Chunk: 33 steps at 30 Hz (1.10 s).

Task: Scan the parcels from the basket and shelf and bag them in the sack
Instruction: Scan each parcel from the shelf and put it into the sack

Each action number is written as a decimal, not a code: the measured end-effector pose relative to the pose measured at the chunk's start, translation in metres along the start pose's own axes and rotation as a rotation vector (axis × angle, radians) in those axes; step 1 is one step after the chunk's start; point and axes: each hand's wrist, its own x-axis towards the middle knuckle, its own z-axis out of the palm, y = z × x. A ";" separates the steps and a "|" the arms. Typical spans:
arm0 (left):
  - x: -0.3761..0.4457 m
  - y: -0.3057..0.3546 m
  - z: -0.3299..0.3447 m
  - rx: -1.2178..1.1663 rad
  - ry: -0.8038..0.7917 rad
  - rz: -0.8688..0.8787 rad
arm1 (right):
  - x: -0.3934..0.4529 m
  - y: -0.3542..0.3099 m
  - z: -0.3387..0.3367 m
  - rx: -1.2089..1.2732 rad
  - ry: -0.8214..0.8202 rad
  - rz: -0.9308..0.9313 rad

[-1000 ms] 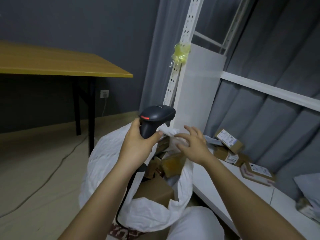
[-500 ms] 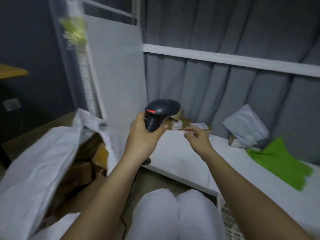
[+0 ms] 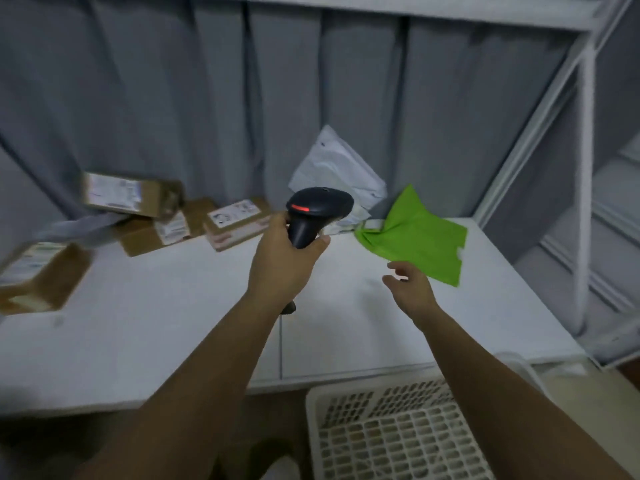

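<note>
View has swung from sack to shelf [image 3: 173,323]; left hand [image 3: 282,263] grips scanner [image 3: 313,213], right hand [image 3: 410,291], fingers loose, nears green parcel [image 3: 419,237] — next pick.

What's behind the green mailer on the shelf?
A white poly mailer leans on the grey curtain behind the green mailer. Its lower edge is hidden by the scanner in the left hand.

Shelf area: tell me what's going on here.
A person is working through parcels on a white shelf. The left hand holds a black barcode scanner by its grip. The right hand is open and empty, reaching toward a green mailer bag. Several cardboard parcels and a white mailer lie at the back. A white basket sits below the shelf.
</note>
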 end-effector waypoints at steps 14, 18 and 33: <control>0.134 -0.172 0.141 -0.111 -0.208 -0.211 | 0.214 0.141 0.040 -0.872 0.032 0.107; 0.130 -0.187 0.142 -0.109 -0.224 -0.244 | 0.221 0.152 0.037 -1.068 0.097 0.029; 0.046 -0.156 0.076 -0.061 -0.210 -0.241 | 0.052 0.125 0.090 -1.054 -0.161 -0.274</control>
